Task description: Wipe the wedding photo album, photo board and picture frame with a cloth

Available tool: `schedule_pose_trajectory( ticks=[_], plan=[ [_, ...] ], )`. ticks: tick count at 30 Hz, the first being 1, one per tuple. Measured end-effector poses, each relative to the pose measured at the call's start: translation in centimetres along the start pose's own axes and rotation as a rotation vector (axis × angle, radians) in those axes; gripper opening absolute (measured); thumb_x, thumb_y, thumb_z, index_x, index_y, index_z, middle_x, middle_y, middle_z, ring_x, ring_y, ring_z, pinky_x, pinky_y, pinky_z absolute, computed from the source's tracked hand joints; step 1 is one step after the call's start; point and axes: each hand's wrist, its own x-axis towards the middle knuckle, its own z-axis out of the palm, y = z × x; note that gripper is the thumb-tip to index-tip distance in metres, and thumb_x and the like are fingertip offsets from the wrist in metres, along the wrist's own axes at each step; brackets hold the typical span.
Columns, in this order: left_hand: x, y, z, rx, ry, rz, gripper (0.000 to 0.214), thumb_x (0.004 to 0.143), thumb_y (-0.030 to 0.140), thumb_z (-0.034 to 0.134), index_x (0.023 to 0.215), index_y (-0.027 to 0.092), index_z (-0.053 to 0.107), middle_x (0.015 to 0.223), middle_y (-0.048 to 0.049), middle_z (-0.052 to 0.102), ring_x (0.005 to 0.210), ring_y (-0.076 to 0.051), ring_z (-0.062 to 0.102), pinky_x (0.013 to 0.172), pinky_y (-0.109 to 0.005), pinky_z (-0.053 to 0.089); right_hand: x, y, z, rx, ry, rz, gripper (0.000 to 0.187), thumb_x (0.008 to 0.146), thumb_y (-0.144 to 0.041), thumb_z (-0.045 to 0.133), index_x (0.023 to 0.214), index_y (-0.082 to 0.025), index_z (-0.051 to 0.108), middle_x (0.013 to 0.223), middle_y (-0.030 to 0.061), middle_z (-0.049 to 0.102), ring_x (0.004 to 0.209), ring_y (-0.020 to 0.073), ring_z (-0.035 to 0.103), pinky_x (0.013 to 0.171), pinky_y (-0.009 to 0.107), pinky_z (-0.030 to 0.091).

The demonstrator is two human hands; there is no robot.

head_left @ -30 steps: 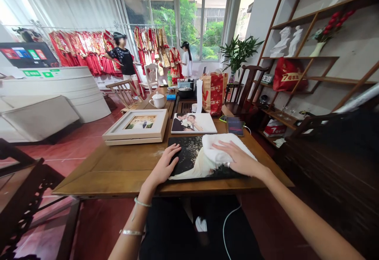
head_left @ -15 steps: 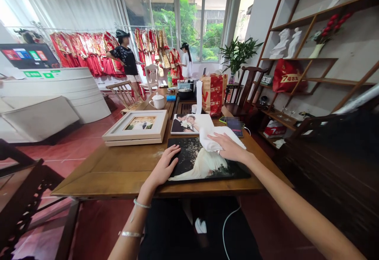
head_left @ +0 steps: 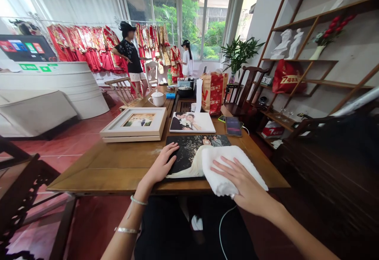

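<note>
1. The left hand (head_left: 163, 160) lies flat and wide at the left edge of a dark photo panel (head_left: 186, 155), its fingers a little apart and resting on the surface.
2. The right hand (head_left: 241, 183) is spread wide on top of a folded white cloth (head_left: 227, 152), palm down, with its fingers extended over the fabric. Whether the thumb grips the cloth cannot be told, as it is hidden.
3. The cloth covers the lower right part of the panel and hangs past its near edge, toward the person.
4. The panel lies flat on a wooden table (head_left: 112, 169), close to the table's near edge. It shows a pale, trailing gown against black, with two figures near its top.
5. Just beyond the panel lies a smaller white photo board (head_left: 205, 122) with a couple pictured on it.
6. To the left of that board, near it, a picture in a wide pale frame (head_left: 162, 116) lies face up on the table.
7. A phone (head_left: 233, 126) lies to the right of the board, with a white cable at its side.
8. Farther back stand a white lidded pot (head_left: 158, 98) and a red and brown paper bag (head_left: 213, 94).
</note>
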Motion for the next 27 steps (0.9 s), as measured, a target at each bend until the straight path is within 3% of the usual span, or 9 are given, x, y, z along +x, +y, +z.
schedule_pose_trajectory(
  ticks=[7, 11, 15, 20, 23, 27],
  plan=[
    [0.0, 0.2, -0.1, 0.0, -0.015, -0.015, 0.038, 0.092, 0.028, 0.039, 0.127, 0.019, 0.051, 0.141, -0.0108, 0.043, 0.135, -0.021, 0.034, 0.115, -0.044, 0.023, 7.3, 3.7, -1.0, 0.011, -0.004, -0.028, 0.086, 0.057, -0.007, 0.042, 0.14, -0.026, 0.038, 0.148, -0.0028, 0.032, 0.139, 0.0234, 0.02, 0.112, 0.052, 0.009],
    [0.1, 0.1, -0.1, 0.009, -0.02, -0.017, 0.038, 0.092, 0.028, 0.039, 0.127, 0.018, 0.05, 0.142, -0.0116, 0.042, 0.136, -0.021, 0.033, 0.115, -0.044, 0.022, 11.6, 6.0, -1.3, 0.007, -0.012, 0.025, 0.078, 0.063, -0.008, 0.044, 0.141, -0.018, 0.038, 0.146, 0.0044, 0.037, 0.138, 0.0238, 0.022, 0.113, 0.049, 0.013],
    [0.1, 0.0, 0.0, 0.014, -0.014, -0.014, 0.038, 0.092, 0.028, 0.039, 0.127, 0.018, 0.051, 0.141, -0.0117, 0.042, 0.136, -0.021, 0.033, 0.115, -0.044, 0.022, 13.8, 6.7, -1.7, 0.007, 0.009, 0.076, 0.071, 0.07, -0.011, 0.044, 0.141, -0.012, 0.037, 0.144, 0.0112, 0.039, 0.137, 0.0272, 0.025, 0.11, 0.051, 0.017],
    [0.1, 0.0, -0.1, 0.012, -0.015, -0.01, 0.038, 0.092, 0.028, 0.04, 0.127, 0.019, 0.051, 0.141, -0.0109, 0.043, 0.136, -0.021, 0.034, 0.115, -0.044, 0.023, 11.7, 4.8, -1.3, 0.01, -0.021, -0.006, 0.077, 0.064, -0.009, 0.045, 0.14, -0.02, 0.039, 0.146, 0.0044, 0.037, 0.138, 0.0261, 0.022, 0.112, 0.052, 0.012],
    [0.0, 0.0, -0.1, 0.007, -0.005, -0.01, 0.037, 0.091, 0.028, 0.04, 0.126, 0.019, 0.052, 0.141, -0.0104, 0.044, 0.135, -0.022, 0.034, 0.115, -0.044, 0.023, 7.8, 2.3, -1.0, 0.018, -0.055, -0.124, 0.086, 0.057, -0.006, 0.043, 0.14, -0.026, 0.038, 0.15, -0.0019, 0.03, 0.14, 0.0237, 0.016, 0.113, 0.052, 0.008],
    [-0.1, -0.1, 0.0, 0.003, 0.004, -0.007, 0.037, 0.091, 0.028, 0.041, 0.125, 0.021, 0.053, 0.14, -0.0091, 0.046, 0.135, -0.022, 0.035, 0.114, -0.044, 0.025, 2.0, -0.9, -1.0, 0.0, -0.107, -0.174, 0.095, 0.053, -0.004, 0.042, 0.143, -0.032, 0.03, 0.152, -0.0066, 0.022, 0.141, 0.0212, 0.009, 0.114, 0.051, 0.004]
  ],
)
